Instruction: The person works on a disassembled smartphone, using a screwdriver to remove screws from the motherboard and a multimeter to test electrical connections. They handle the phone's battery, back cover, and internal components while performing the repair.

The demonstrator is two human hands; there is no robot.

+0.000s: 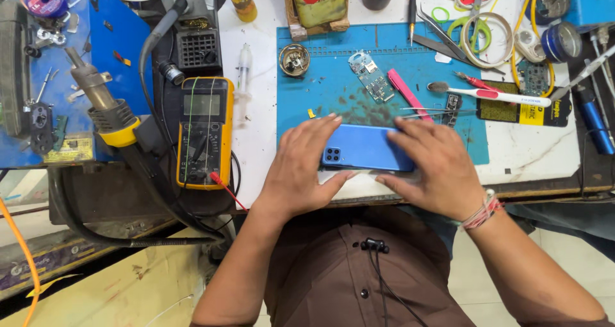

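A blue smartphone (365, 147) lies back-up, camera cluster toward the left, at the near edge of a blue work mat (333, 90). My left hand (304, 170) grips its left end, thumb under the near edge and fingers over the far edge. My right hand (432, 167) covers its right end the same way, with a thread bracelet on the wrist. Both hands hold the phone between them.
A small circuit board (371, 77), pink pry tool (409, 95), toothbrush (493, 95) and tweezers (439, 29) lie on the mat behind the phone. A yellow multimeter (205, 131) and hot-air gun (106, 106) sit left. Tape rolls (487, 39) and cables crowd the back right.
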